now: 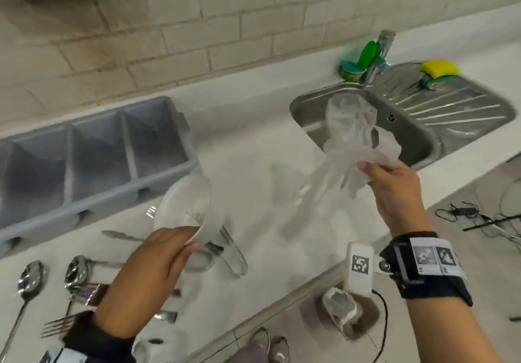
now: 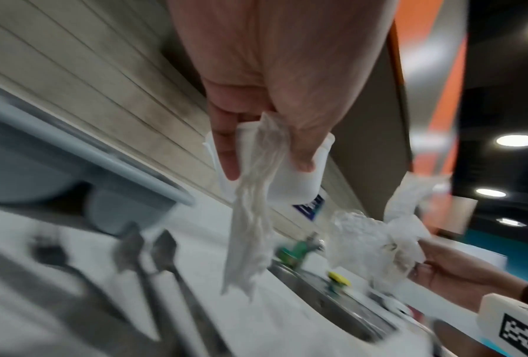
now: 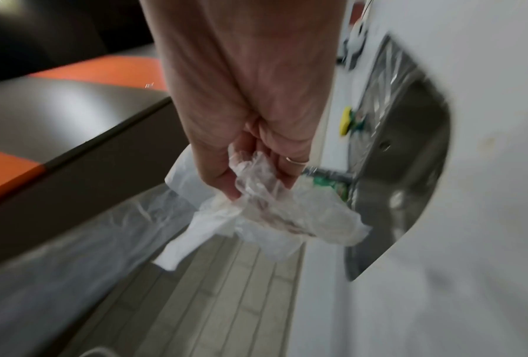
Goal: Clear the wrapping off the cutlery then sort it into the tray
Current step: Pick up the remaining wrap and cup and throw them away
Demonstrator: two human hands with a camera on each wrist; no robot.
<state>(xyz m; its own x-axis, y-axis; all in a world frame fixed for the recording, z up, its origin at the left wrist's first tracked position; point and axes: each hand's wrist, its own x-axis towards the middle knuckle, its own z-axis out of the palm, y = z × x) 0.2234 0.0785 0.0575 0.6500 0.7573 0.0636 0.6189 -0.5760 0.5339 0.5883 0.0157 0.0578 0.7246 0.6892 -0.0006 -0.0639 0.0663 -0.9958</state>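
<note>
Grey tray [image 1: 169, 162] sits empty at left w/ spoons [image 1: 28, 278] lying bare in front; left hand [image 1: 146, 275] pinches a strip of film [image 2: 250, 232]; right hand [image 1: 394, 190] clutches balled wrapping [image 1: 349, 126] near sink [image 1: 423, 148]; loose film could snag cutlery & drag it off.

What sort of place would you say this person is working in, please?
Probably a kitchen or canteen wash-up area: a stainless steel sink with a tap set in a white counter, a yellow sponge, and a grey cutlery tray.
</note>
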